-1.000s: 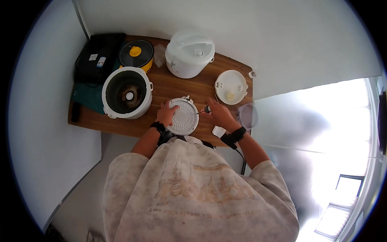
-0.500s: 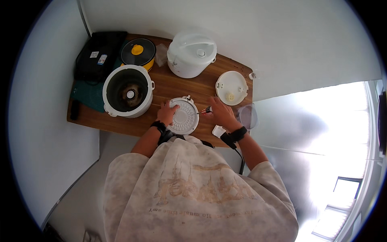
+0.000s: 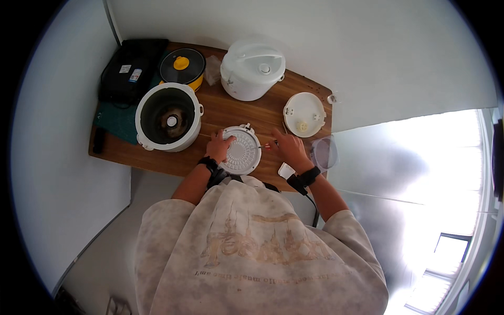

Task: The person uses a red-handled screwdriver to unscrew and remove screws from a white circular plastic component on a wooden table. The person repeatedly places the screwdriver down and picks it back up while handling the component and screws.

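A white round lid [image 3: 242, 153] with a ridged pattern lies near the front of the wooden table [image 3: 112, 156]. My left hand [image 3: 218, 147] grips its left side, the thumb reaching over the rim. From the right, my right hand [image 3: 290, 148] is closed on a screwdriver [image 3: 266, 146], whose shaft points at the lid's right edge; whether the tip touches cannot be made out, and much of the handle is hidden by my fingers. A small white square piece [image 3: 286, 170] lies just below my right hand.
Left: white cooker body [image 3: 190, 126], yellow lidded pot [image 3: 182, 71], black flat object [image 3: 134, 55], green mat [image 3: 113, 126]. Back: white closed cooker [image 3: 247, 81]. Right: white round cover [image 3: 310, 107], clear purplish lid [image 3: 324, 152]. Walls [image 3: 378, 63] bound the table's back and left.
My right hand has shifted and turned slightly, so less of the screwdriver handle shows. My left hand stays on the lid. The view has moved a little.
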The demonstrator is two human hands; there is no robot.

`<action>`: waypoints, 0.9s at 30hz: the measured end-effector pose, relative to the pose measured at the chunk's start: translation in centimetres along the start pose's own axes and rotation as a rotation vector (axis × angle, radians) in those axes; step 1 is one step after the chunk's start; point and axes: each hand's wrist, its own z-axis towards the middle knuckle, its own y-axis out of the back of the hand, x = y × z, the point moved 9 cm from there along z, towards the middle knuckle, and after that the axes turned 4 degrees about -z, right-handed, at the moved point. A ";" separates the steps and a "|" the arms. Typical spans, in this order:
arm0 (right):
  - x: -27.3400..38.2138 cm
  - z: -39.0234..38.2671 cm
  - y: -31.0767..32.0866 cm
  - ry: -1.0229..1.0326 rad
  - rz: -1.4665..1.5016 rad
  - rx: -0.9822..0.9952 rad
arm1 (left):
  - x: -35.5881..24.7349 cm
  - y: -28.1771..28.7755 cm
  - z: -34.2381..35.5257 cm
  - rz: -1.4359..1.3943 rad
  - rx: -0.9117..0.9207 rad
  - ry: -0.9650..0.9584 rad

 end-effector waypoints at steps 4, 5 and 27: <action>0.8 -0.8 0.7 0.292 0.182 -0.208 | 0.1 -0.2 0.2 0.007 0.004 0.000; 1.3 -1.2 1.0 0.393 0.223 -0.254 | 0.0 -0.3 0.2 0.008 -0.004 -0.005; -1.7 2.3 1.7 0.030 0.014 -0.213 | -0.5 0.3 2.6 0.081 0.007 0.144</action>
